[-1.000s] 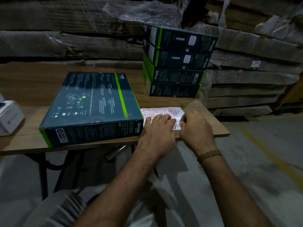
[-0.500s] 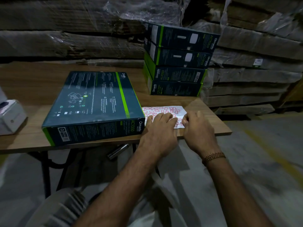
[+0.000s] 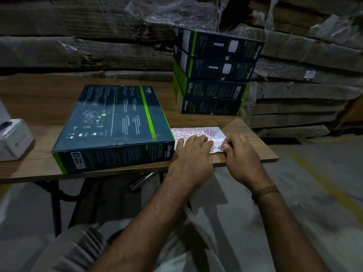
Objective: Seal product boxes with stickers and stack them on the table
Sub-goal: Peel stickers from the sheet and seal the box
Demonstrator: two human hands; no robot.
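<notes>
Left hand point(image 3: 193, 152): fingers flat, pressing the sticker sheet point(image 3: 198, 133) onto the desk point(image 3: 253, 134).
Right hand point(image 3: 240, 154): pinching the sheet's right edge.
Box point(image 3: 115, 122): flat, just left of the sheet.
Stack point(image 3: 213, 73): four boxes, behind.

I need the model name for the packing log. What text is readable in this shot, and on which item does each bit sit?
"Omada" and "AC1350": near end face of the flat box, by the left hand.
"Omada": also on its top, far corner.
"Omada", "AC1350": side faces of the stacked boxes.
Fine print on all boxes: too small to read.
Sticker sheet: red outlines only, no legible text.
White device: marking blurred.
</notes>
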